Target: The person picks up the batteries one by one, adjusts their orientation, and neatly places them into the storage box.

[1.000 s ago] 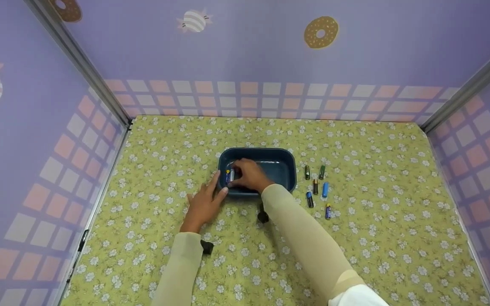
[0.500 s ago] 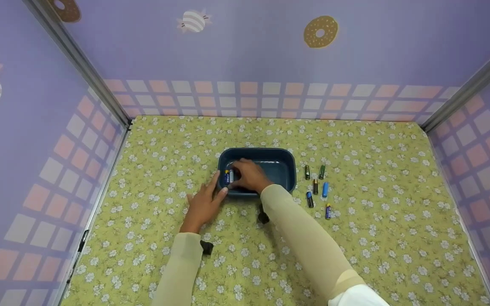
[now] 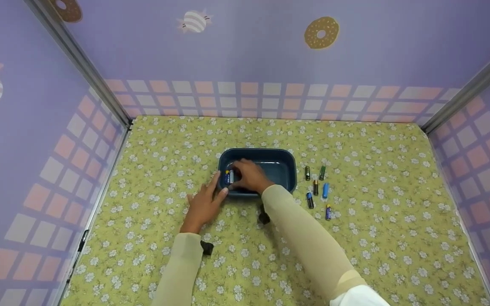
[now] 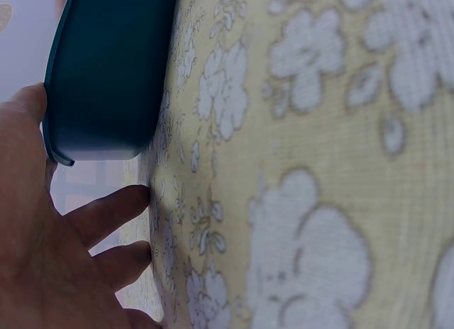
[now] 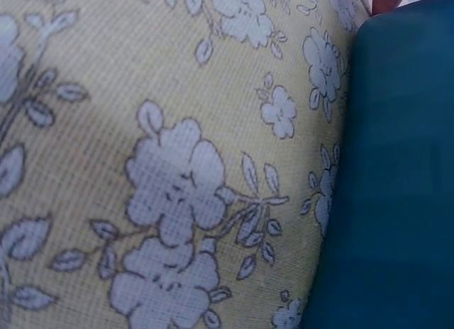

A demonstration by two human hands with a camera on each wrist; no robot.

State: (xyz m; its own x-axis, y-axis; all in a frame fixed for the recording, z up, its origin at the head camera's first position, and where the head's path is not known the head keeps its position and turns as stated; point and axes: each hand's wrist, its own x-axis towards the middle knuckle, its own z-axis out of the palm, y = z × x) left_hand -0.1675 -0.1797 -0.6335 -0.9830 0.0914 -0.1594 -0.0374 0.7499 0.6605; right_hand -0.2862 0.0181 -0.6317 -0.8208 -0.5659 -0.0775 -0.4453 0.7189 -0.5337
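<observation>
A dark teal plastic bin [image 3: 282, 172] stands on the flowered cloth. My right hand [image 3: 251, 175] reaches into its left end, thumb and index finger pinching a silver battery [image 3: 232, 177] at its two ends. Left of that, against the bin's end, lies a blue battery with a yellow tip [image 3: 227, 177]. My left hand [image 3: 204, 204] steadies the bin's front left corner, its fingers extended; in the left wrist view the thumb touches the rim of the bin [image 4: 106, 67] while other fingertips rest on the cloth. The right wrist view has only the bin's outer wall [image 5: 397, 173], with my right hand hidden.
Several loose batteries lie right of the bin, among them a green one [image 3: 322, 172], a plain blue one [image 3: 325, 190], a black and copper one [image 3: 315, 187] and a blue one with a yellow end [image 3: 328, 212]. Purple walls [image 3: 253, 51] enclose the table.
The right hand's fingers and the silver battery have shifted very slightly left, and it now sits close beside the blue battery. My left hand stays where it was.
</observation>
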